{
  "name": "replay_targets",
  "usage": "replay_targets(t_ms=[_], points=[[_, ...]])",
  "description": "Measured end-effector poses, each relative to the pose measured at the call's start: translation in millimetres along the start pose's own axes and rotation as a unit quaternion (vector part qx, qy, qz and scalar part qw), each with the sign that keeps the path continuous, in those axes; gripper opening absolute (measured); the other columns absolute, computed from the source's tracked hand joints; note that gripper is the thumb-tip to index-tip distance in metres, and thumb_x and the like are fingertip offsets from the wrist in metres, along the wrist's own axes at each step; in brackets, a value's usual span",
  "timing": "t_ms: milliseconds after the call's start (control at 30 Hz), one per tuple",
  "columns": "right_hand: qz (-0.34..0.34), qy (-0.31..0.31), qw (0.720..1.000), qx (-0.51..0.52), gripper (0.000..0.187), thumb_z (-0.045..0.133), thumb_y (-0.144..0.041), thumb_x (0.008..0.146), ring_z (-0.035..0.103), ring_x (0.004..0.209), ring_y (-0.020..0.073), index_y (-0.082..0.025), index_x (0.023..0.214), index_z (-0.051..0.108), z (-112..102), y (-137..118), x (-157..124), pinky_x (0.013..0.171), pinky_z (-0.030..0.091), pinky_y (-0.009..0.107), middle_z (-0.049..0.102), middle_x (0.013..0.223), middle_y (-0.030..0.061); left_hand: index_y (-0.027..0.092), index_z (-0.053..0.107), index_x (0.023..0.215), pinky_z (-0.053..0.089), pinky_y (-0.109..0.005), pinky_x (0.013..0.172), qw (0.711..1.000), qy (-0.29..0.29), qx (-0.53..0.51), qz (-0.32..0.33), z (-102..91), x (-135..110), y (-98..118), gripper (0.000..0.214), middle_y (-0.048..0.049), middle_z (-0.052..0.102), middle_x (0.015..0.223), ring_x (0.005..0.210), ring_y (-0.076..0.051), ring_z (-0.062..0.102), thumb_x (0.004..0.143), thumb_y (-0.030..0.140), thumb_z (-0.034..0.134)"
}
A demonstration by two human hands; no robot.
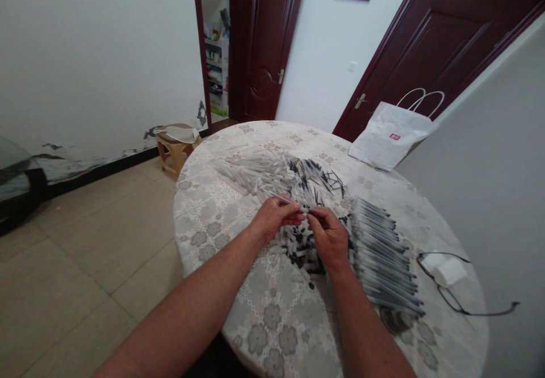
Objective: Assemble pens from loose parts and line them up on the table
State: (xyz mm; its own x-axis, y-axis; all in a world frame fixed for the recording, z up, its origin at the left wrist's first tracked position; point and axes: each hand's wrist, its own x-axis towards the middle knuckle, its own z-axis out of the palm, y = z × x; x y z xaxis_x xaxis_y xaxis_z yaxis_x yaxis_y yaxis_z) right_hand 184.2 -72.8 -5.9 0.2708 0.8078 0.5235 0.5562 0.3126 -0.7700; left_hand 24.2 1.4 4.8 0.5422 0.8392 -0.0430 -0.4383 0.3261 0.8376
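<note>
My left hand (275, 217) is closed in a pinch on a thin pale pen barrel (281, 197) that sticks out up and to the left. My right hand (328, 236) is closed close beside it, fingertips meeting the left hand's; what it grips is too small to make out. Both hands hover over a heap of loose pen parts (298, 247) on a round table (276, 315). A pile of clear barrels (255, 173) lies beyond the hands, thin black refills (317, 176) behind them, and a row of assembled pens (383, 253) lies to the right.
A white paper bag (389, 134) leans at the table's far side. Eyeglasses (460, 287) and a small white packet (449, 270) lie at the right edge. A small stool (176, 142) stands by the left wall; dark doors are behind.
</note>
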Motion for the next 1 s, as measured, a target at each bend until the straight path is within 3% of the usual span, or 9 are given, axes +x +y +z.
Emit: replay_targets(t_ms=[133, 300, 500, 600, 733, 867, 1000], points=[[-0.016, 0.005, 1.000, 0.020, 0.016, 0.064, -0.033, 0.091, 0.065, 0.089, 0.0187, -0.021, 0.100, 0.070, 2, 0, 0, 0.077, 0.053, 0.031, 0.068, 0.100, 0.0058, 0.013, 0.062, 0.081, 0.061, -0.032, 0.069, 1.000, 0.004, -0.001, -0.007, 0.5, 1, -1, 0.037, -0.0096, 0.074, 0.078, 0.070, -0.019, 0.073, 0.071, 0.038, 0.086], [0.034, -0.007, 0.999, 0.003, 0.023, 0.063, -0.041, 0.092, 0.061, 0.065, 0.0152, -0.020, 0.100, 0.070, 0, -7, 0, 0.064, 0.050, 0.028, 0.069, 0.084, 0.0025, 0.013, 0.062, 0.081, 0.061, -0.031, 0.068, 1.000, 0.014, 0.000, -0.004, -0.4, 1, -2, 0.038, -0.0084, 0.073, 0.075, 0.068, -0.019, 0.073, 0.072, 0.040, 0.085], [0.079, -0.030, 0.996, -0.038, 0.045, 0.046, -0.052, 0.099, 0.053, 0.056, 0.0151, -0.020, 0.073, 0.063, -2, -6, -3, 0.057, 0.041, 0.027, 0.058, 0.059, -0.0012, 0.012, 0.064, 0.085, 0.061, -0.032, 0.073, 1.000, -0.024, 0.008, 0.001, -1.3, 1, -6, 0.034, -0.0088, 0.074, 0.080, 0.072, -0.018, 0.073, 0.074, 0.037, 0.084], [0.095, -0.017, 0.995, -0.008, 0.042, 0.041, -0.051, 0.100, 0.055, 0.057, 0.0159, -0.020, 0.086, 0.065, 0, -5, -4, 0.057, 0.042, 0.027, 0.061, 0.063, -0.0004, 0.013, 0.063, 0.085, 0.061, -0.033, 0.073, 1.000, -0.005, 0.003, 0.005, -0.7, 1, -6, 0.033, -0.0069, 0.073, 0.079, 0.074, -0.019, 0.073, 0.074, 0.035, 0.085], [0.069, -0.009, 0.998, 0.008, 0.027, 0.051, -0.043, 0.095, 0.059, 0.066, 0.0168, -0.020, 0.105, 0.062, 1, -7, -3, 0.063, 0.045, 0.028, 0.066, 0.079, 0.0016, 0.013, 0.063, 0.086, 0.061, -0.032, 0.072, 1.000, 0.013, 0.001, 0.011, -0.6, 1, -3, 0.033, -0.0062, 0.073, 0.081, 0.074, -0.018, 0.072, 0.073, 0.033, 0.086], [0.052, -0.027, 0.998, -0.024, 0.018, 0.052, -0.038, 0.094, 0.057, 0.068, 0.0164, -0.021, 0.094, 0.059, 1, -10, -2, 0.064, 0.043, 0.027, 0.062, 0.075, -0.0003, 0.014, 0.064, 0.087, 0.061, -0.034, 0.074, 1.000, 0.007, 0.008, 0.011, -0.5, -1, -1, 0.031, -0.0066, 0.074, 0.083, 0.074, -0.017, 0.072, 0.074, 0.032, 0.085], [0.058, -0.055, 0.997, -0.013, 0.031, 0.041, -0.039, 0.100, 0.051, 0.059, 0.0151, -0.023, 0.077, 0.054, 2, -10, -2, 0.060, 0.038, 0.028, 0.055, 0.062, -0.0029, 0.014, 0.064, 0.088, 0.061, -0.034, 0.074, 1.000, -0.001, 0.027, 0.009, 0.4, -1, -1, 0.031, -0.0069, 0.074, 0.083, 0.074, -0.018, 0.072, 0.074, 0.032, 0.085]])
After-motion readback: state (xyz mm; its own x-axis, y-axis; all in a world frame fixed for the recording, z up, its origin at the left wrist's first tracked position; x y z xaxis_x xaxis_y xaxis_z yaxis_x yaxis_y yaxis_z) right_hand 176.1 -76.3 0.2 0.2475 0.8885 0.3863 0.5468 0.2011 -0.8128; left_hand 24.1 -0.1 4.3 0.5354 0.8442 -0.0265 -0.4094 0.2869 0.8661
